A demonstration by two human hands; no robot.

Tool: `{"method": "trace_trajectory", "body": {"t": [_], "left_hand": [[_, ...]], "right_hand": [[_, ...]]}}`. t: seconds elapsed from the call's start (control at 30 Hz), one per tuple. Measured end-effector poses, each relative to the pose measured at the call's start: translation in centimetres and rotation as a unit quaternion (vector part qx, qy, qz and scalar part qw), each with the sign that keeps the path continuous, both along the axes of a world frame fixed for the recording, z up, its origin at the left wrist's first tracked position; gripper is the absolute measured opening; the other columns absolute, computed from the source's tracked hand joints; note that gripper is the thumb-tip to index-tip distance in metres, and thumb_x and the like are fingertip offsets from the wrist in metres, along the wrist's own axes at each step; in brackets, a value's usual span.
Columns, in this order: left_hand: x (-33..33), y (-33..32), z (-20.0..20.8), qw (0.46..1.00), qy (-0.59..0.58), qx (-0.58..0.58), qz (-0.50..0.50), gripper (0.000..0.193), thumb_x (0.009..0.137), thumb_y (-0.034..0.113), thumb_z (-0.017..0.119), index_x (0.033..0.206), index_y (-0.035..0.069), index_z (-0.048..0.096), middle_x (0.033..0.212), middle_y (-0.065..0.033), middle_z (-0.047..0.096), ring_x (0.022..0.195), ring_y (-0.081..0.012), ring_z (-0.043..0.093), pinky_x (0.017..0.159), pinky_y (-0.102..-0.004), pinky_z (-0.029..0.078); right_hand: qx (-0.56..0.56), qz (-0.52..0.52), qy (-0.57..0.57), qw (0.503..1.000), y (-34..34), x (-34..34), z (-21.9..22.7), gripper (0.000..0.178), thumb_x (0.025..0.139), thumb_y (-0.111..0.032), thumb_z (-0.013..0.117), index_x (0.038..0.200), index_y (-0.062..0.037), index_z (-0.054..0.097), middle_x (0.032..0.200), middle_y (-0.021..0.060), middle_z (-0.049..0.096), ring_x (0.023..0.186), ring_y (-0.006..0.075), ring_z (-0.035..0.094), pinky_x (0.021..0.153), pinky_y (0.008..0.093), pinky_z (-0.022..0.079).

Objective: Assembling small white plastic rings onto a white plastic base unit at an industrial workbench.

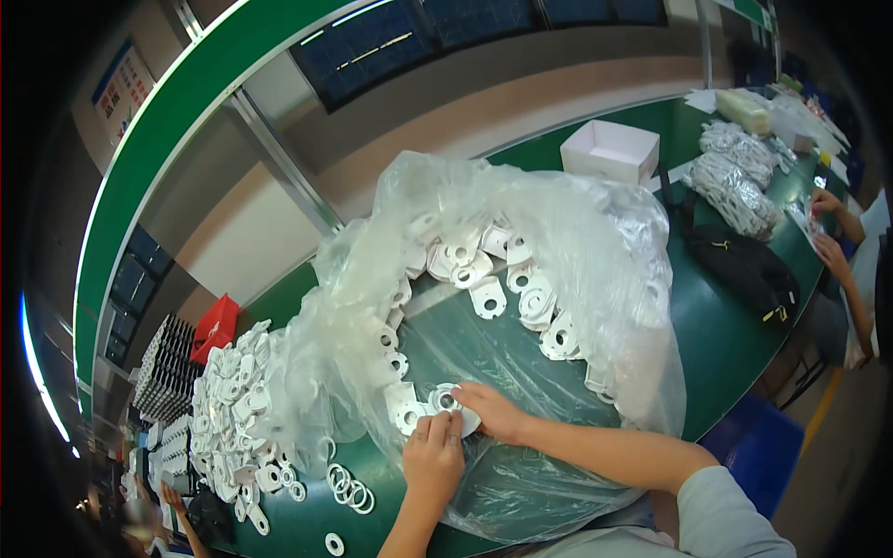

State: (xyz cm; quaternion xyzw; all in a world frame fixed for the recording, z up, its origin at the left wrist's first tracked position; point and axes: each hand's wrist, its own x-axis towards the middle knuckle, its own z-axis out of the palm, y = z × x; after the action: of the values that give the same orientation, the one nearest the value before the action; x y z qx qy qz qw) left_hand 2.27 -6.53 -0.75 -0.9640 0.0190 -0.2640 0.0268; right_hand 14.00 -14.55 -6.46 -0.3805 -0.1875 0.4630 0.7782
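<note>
Near the front of the table, my right hand (490, 412) grips a flat white plastic part (446, 400) with a round hole and a ring around it. My left hand (434, 460) pinches the near edge of the same part, fingertips together. Just left of it lies another white plastic part (406, 410), partly covered by the held one. Both hands are over a large clear plastic bag (521, 484), opened wide on the green table. Many similar white parts (487, 298) lie in its far folds, some hidden by the film.
To the left are a heap of white parts (233, 400), loose white rings (349, 488) and a red bin (215, 329). Behind the bag stands a white box (610, 152). A black bag (744, 270) and bundled white cords (735, 177) lie right, near a co-worker's hands (826, 223).
</note>
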Motion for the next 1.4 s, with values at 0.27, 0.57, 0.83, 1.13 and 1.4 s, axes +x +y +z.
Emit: {"method": "trace_trajectory", "body": {"t": [0.27, 0.57, 0.83, 1.13, 1.4], "left_hand": [[0.8, 0.8, 0.1, 0.995, -0.024, -0.085, -0.055, 0.041, 0.062, -0.004, 0.062, 0.103, 0.001, 0.063, 0.094, -0.0073, 0.057, 0.086, -0.0272, 0.056, 0.063, -0.0362, 0.049], [0.2, 2.0, 0.0, 0.919, -0.121, -0.375, 0.010, 0.030, 0.076, -0.007, 0.060, 0.105, 0.000, 0.064, 0.090, -0.0109, 0.059, 0.078, -0.0199, 0.060, 0.064, -0.0300, 0.050], [0.2, 3.2, -1.2, 0.711, -0.056, -0.701, 0.017, 0.017, 0.084, -0.001, 0.062, 0.100, -0.006, 0.064, 0.086, -0.0085, 0.065, 0.068, -0.0117, 0.060, 0.062, -0.0237, 0.049], [0.1, 3.2, -0.8, 0.685, -0.038, -0.728, 0.014, 0.017, 0.084, -0.002, 0.062, 0.099, -0.007, 0.066, 0.082, -0.0090, 0.066, 0.068, -0.0122, 0.061, 0.063, -0.0233, 0.050], [0.1, 3.1, -0.5, 0.703, -0.037, -0.709, 0.029, 0.015, 0.084, 0.000, 0.062, 0.097, -0.008, 0.065, 0.081, -0.0095, 0.066, 0.066, -0.0120, 0.061, 0.062, -0.0231, 0.049]], "right_hand": [[0.008, -0.021, -0.002, 1.000, -0.2, 0.5, 0.7, 0.025, 0.095, -0.020, 0.050, 0.110, -0.0018, 0.056, 0.099, 0.0018, 0.059, 0.090, 0.0067, 0.053, 0.076, 0.0227, 0.044], [-0.003, 0.037, -0.020, 0.999, -0.9, 0.0, 2.7, 0.020, 0.095, -0.011, 0.048, 0.111, -0.0001, 0.053, 0.098, 0.0053, 0.060, 0.086, 0.0097, 0.057, 0.076, 0.0250, 0.047], [-0.001, 0.040, -0.167, 0.985, -1.3, -0.4, 2.6, 0.021, 0.098, -0.018, 0.045, 0.109, -0.0022, 0.052, 0.091, 0.0064, 0.062, 0.075, 0.0109, 0.060, 0.066, 0.0229, 0.048], [-0.006, 0.045, -0.174, 0.984, -1.4, -0.3, 2.6, 0.025, 0.100, -0.023, 0.041, 0.106, -0.0016, 0.053, 0.090, 0.0051, 0.062, 0.074, 0.0093, 0.059, 0.065, 0.0221, 0.048], [-0.020, 0.027, -0.207, 0.978, -1.5, -0.4, 2.6, 0.023, 0.099, -0.021, 0.043, 0.102, -0.0014, 0.053, 0.083, 0.0040, 0.060, 0.071, 0.0088, 0.057, 0.062, 0.0230, 0.046]]}}
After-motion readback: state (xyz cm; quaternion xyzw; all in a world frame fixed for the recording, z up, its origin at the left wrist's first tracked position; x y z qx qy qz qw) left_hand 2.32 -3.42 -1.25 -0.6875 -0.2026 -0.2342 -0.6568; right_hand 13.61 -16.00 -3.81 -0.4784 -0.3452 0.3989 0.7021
